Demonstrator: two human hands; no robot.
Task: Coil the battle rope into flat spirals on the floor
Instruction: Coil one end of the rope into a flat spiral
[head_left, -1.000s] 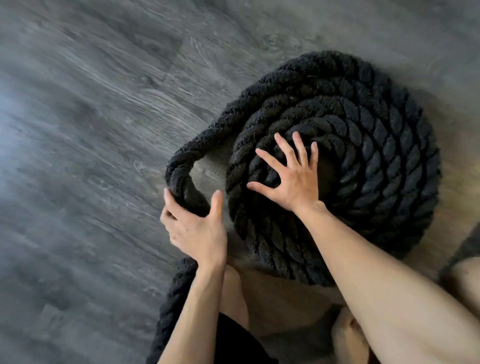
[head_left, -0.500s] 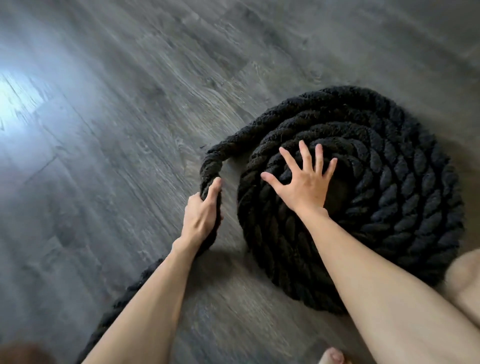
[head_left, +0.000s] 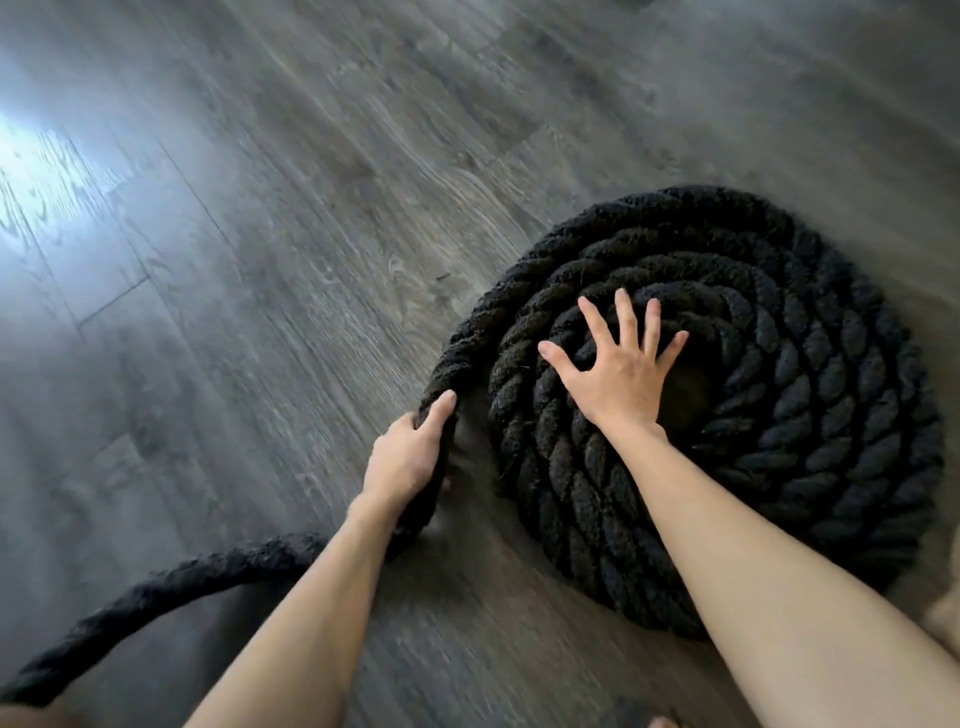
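Coil: the battle rope lay on the floor as a flat spiral of several turns, to the right of the person.
Right hand: the right hand had stayed spread over the inner turns by the centre, fingers straight, pressing down and gripping nothing.
Left hand: the left hand had its fingers curled round the loose run just left of the spiral.
Change: in the last second the loop that bulged away had been drawn in. Its far part now lay against the outer turn, with a gap left beside the left hand.
Meaning: another turn looked about half laid.
Tail: the loose tail trailed off to the lower left, length unseen.
Room: bare boards lay wide to the left and beyond, so the rim could grow there.
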